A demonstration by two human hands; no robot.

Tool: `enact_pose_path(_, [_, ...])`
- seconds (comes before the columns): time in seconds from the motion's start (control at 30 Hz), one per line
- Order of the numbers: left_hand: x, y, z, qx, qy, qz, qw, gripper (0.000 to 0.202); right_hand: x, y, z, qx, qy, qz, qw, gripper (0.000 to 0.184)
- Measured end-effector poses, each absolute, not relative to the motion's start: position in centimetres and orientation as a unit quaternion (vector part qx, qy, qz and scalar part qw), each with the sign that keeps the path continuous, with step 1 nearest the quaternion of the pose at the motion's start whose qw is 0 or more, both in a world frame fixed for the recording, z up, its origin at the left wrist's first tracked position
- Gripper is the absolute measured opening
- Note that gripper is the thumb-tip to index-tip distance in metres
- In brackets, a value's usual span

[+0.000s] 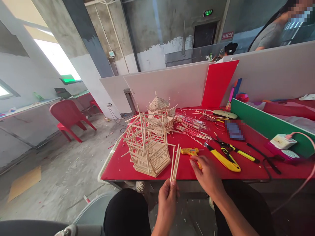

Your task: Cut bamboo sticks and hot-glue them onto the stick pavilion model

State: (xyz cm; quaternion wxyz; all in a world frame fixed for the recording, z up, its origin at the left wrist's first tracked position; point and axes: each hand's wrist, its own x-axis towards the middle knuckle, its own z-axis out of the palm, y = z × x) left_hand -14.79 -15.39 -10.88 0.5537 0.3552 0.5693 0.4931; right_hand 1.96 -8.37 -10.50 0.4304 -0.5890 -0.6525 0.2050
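Several thin wooden sticks (pixel 175 162) stand upright in my left hand (pixel 167 193), pinched between thumb and fingers at the table's front edge. My right hand (pixel 206 173) has its thumb and fingers closed round the handle of a yellow glue gun (pixel 190 151), which lies on its side on the red table with its nozzle to the right. Left of both hands stands an open pavilion-like frame of sticks (pixel 147 144), apart from my fingers. Behind it is a second stick model (pixel 158 105) with a pointed roof.
A yellow utility knife (pixel 225 160), pliers (pixel 227 150) and a phone (pixel 235 130) lie to the right. Bundles of sticks (pixel 192 126) spread behind the glue gun. A white charger (pixel 283 144) with a cable sits by a green board (pixel 270 123). Beyond the partition is another person (pixel 268 36).
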Motion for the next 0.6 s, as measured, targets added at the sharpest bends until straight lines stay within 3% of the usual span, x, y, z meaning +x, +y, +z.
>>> enact_pose_path(0.1, [-14.5,-15.3,-10.9,0.365,0.574,0.480,0.554,0.061,3.6,-7.3,-12.9,-0.655,-0.678,0.034,0.333,0.045])
enact_pose_path(0.2, [-13.8,-15.3,-10.6,0.362,0.568,0.470,0.571,0.062,3.9,-6.7,-14.1,-0.691,-0.680,-0.053,0.237,0.042])
enact_pose_path(0.37, [-12.9,-15.4,-10.1,0.364,0.563,0.460,0.583,0.063,4.6,-5.6,-13.7,-0.702,-0.689,-0.066,0.170,0.024])
enact_pose_path(0.6, [-12.1,-15.0,-10.5,0.360,0.560,0.461,0.586,0.065,10.2,-4.6,-15.5,-0.715,-0.674,-0.065,0.175,0.027])
